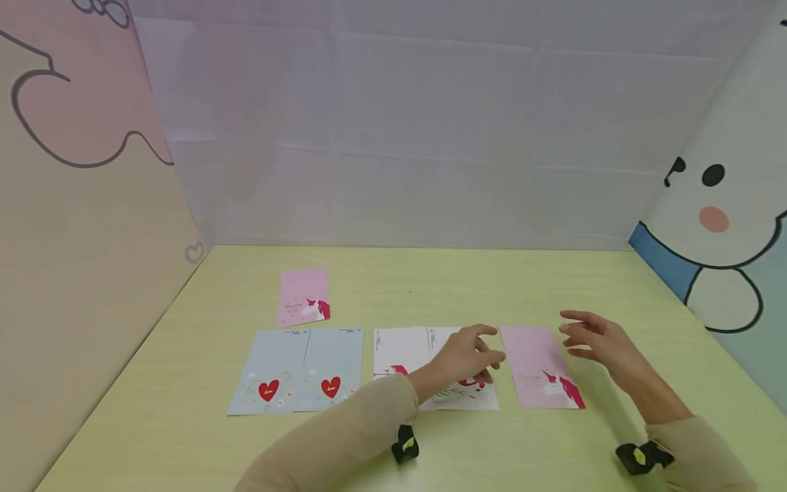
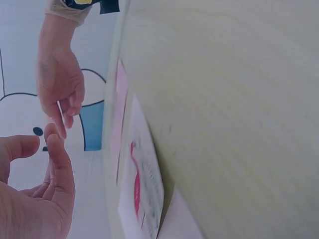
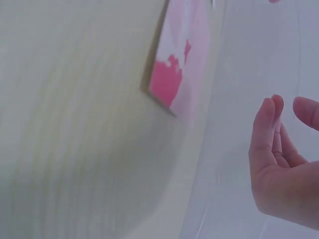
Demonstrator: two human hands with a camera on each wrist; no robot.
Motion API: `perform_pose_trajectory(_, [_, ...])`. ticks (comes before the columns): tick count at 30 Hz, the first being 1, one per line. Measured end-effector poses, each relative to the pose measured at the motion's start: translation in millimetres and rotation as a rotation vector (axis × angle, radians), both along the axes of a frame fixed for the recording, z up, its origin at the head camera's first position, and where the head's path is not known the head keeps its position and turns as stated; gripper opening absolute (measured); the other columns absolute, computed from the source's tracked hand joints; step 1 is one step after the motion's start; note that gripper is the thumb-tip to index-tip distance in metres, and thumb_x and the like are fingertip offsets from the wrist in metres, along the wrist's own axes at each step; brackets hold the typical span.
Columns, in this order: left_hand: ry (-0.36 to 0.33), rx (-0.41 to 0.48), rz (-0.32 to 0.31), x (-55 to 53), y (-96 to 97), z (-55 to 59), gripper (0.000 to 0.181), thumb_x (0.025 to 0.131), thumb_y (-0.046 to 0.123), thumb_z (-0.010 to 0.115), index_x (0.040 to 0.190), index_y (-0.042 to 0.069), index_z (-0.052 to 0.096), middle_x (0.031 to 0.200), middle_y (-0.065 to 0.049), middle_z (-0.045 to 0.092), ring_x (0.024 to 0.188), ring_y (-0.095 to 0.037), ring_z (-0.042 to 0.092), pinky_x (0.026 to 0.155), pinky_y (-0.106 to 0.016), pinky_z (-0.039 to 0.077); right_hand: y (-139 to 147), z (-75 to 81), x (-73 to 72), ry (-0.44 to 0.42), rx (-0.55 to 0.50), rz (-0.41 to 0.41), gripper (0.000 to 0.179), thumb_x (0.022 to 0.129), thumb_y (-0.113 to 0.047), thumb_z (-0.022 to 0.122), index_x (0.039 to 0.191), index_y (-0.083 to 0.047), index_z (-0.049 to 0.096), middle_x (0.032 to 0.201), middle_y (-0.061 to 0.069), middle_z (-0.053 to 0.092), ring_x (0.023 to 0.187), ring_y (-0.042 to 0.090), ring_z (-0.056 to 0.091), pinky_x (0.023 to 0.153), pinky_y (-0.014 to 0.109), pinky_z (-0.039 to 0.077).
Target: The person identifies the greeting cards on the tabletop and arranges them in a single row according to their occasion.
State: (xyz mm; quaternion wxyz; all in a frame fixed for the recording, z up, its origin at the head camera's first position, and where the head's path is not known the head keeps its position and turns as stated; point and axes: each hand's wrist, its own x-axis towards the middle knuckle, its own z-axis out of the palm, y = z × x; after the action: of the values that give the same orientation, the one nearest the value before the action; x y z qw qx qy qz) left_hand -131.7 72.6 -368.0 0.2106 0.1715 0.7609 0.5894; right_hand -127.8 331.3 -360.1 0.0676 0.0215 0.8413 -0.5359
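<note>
My left hand (image 1: 461, 354) is held over two overlapping white cards with red pictures, hiding part of the right white card (image 1: 486, 400) and lying beyond the left one (image 1: 393, 347). Its fingers are loosely bent with nothing between them, pointing toward a pink unicorn card (image 1: 531, 365). On that card's other side my right hand (image 1: 605, 343) hovers above the table, fingers relaxed and holding nothing. The left wrist view shows both hands apart, with the white card (image 2: 142, 184) lifting slightly at its edge. In the right wrist view, the pink card (image 3: 174, 69) lies beside the hand (image 3: 284, 169).
Left of the white cards lie two light-blue cards with red hearts, the left one (image 1: 264, 365) adjoining the right one (image 1: 341, 352). Another pink unicorn card (image 1: 301, 290) is farther back. Hanging cloth (image 1: 393, 137) walls the pale yellow table (image 1: 492, 287) behind and at both sides.
</note>
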Motion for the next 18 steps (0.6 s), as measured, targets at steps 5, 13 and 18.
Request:
perform_pose_trajectory(5, [0.025,0.072,0.044,-15.4,-34.9,11.3,0.034,0.085,0.015,0.059,0.118,0.007,0.052,0.075,-0.005,0.061,0.059,-0.024,0.061,0.053,-0.029,0.051,-17.7,8.4,-5.7,0.087,-0.22,-0.013,0.044,0.088,-0.029,0.054,0.124,-0.006,0.044,0.101,0.001,0.055,0.083,0.01,0.056,0.071,0.021,0.048])
perform_pose_trajectory(13, [0.022,0.097,0.207,-36.7,-97.3,25.7,0.028,0.089,0.015,0.054,0.115,0.004,0.054,0.087,-0.017,0.061,0.071,-0.026,0.061,0.062,-0.031,0.051,-61.5,31.5,-13.0,0.104,-0.484,0.02,0.019,0.09,-0.017,0.052,0.109,-0.017,0.052,0.098,-0.004,0.056,0.086,0.009,0.057,0.075,0.019,0.046])
perform_pose_trajectory(18, [-0.011,0.141,0.349,-56.8,-135.3,16.9,0.028,0.089,0.015,0.053,0.114,0.003,0.055,0.093,-0.016,0.06,0.084,-0.03,0.059,0.067,-0.031,0.051,-82.8,32.9,-26.9,0.051,-0.566,0.013,0.026,0.089,-0.016,0.053,0.114,-0.013,0.046,0.105,0.0,0.054,0.092,0.01,0.056,0.08,0.021,0.045])
